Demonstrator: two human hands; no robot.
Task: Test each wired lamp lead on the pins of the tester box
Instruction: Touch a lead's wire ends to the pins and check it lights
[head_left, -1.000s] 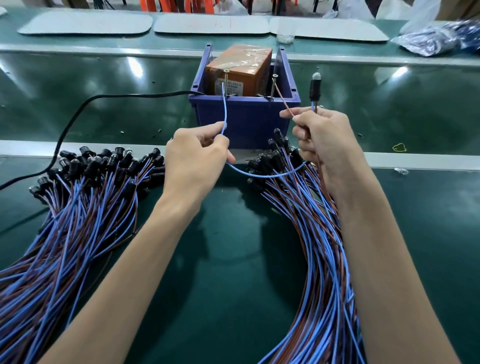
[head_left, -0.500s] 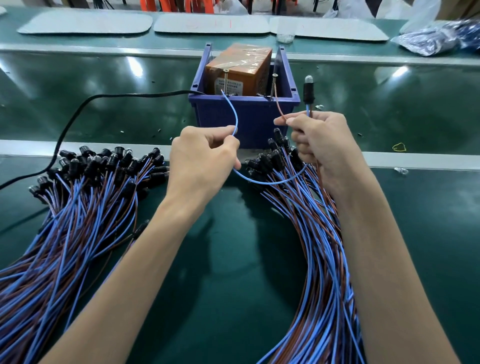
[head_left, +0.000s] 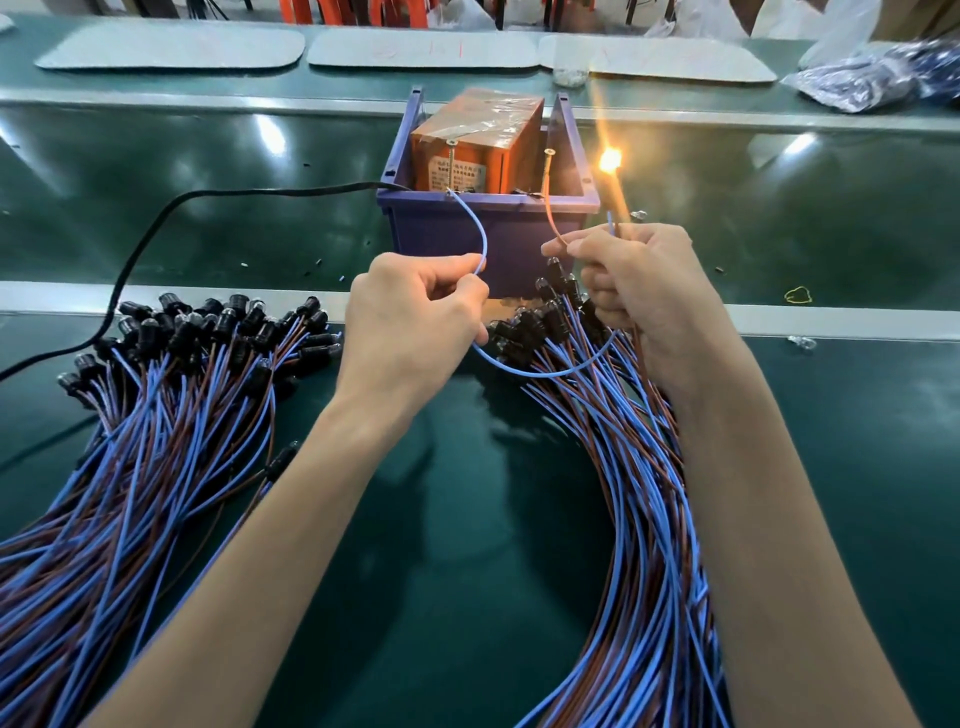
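Pinching the blue wire (head_left: 485, 241) between thumb and forefinger, our left hand (head_left: 410, 322) has its other fingers curled toward the palm. From that pinch the wire arcs up to the foot of the left pin (head_left: 450, 161), a screw standing at the front of the tester box (head_left: 483, 135); whether the bare end touches it is too small for us to tell. Our right hand (head_left: 644, 296) pinches the brown wire (head_left: 550, 218) at thumb and fingertip, and this wire rises to the right pin (head_left: 547, 169), a second screw leaning beside the box. The remaining right fingers fold round the lead's stem, which stands up out of the fist with the lamp (head_left: 611, 159) at its top, glowing bright orange just right of the blue bin (head_left: 488, 234). Below the hands the blue wire sags in a loop between them.

The tester box, orange-brown and taped, sits inside that bin in the middle of the green table (head_left: 467, 545). A black cable (head_left: 150, 234) runs in from the left to the bin. Two bundles of leads lie on the table, the left bundle (head_left: 156, 426) beside our left forearm, the right bundle (head_left: 639, 493) under our right wrist. A yellow rubber band (head_left: 798, 295) lies well off to the right
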